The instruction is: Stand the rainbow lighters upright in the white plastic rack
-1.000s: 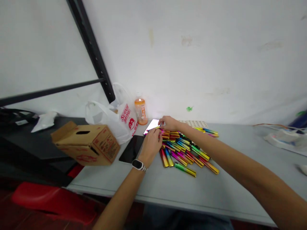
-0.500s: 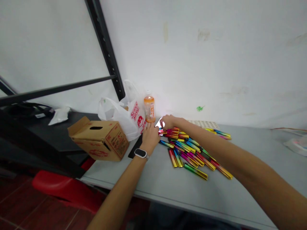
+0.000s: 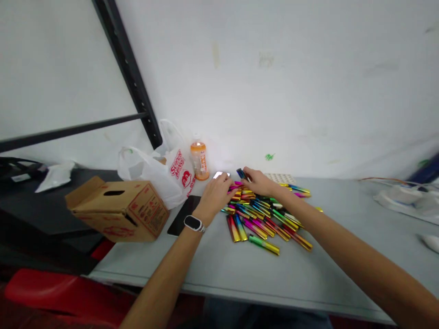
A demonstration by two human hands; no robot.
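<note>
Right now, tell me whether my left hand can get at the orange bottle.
Probably yes: the orange bottle stands just beyond the left hand, with nothing visible rising between them; the plastic bag crowds only its left side.

Slim tubular pieces [image 3: 257, 226], metallic gradient finish, lie loosely heaped on the grey table [image 3: 212, 265], many overlapping. Colours noted: red, magenta, blue and green, most running to gold. One dark blue piece [image 3: 241, 173] is tilted up in the right hand [image 3: 257, 181]. The left hand [image 3: 215, 194] is at the heap's left edge. One green-and-gold piece [image 3: 264, 245] lies flat at the near edge.
</note>
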